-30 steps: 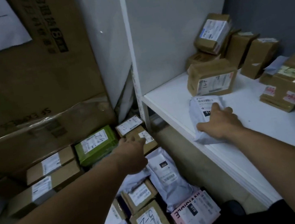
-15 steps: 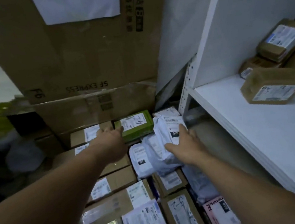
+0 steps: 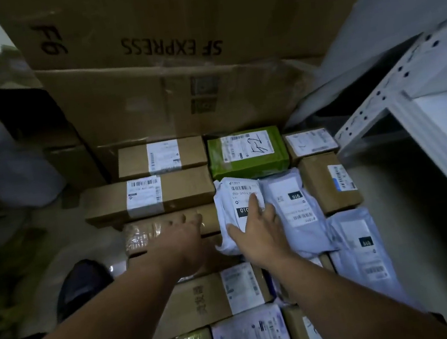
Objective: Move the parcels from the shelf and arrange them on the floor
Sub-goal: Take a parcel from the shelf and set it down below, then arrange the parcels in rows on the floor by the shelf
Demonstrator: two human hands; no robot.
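A white poly-bag parcel (image 3: pixel 236 196) with a barcode label lies on the floor pile, just below a green parcel (image 3: pixel 247 151). My right hand (image 3: pixel 256 230) rests flat on it with straight, spread fingers. My left hand (image 3: pixel 180 241) hovers beside it over a taped brown box (image 3: pixel 145 233), fingers loosely extended and holding nothing. Several brown boxes and white bags lie in rows around them. The white shelf (image 3: pixel 422 124) stands at the right; only its corner post and edge show.
Large SF EXPRESS cartons (image 3: pixel 166 97) wall off the back. A second white bag (image 3: pixel 296 205) and a brown box (image 3: pixel 330 183) lie right of the held parcel. A dark shoe (image 3: pixel 83 284) stands at the left on bare floor.
My right hand carried the white bag off the shelf and down onto the floor pile. My left hand stayed low over the brown boxes. The view swung down and left.
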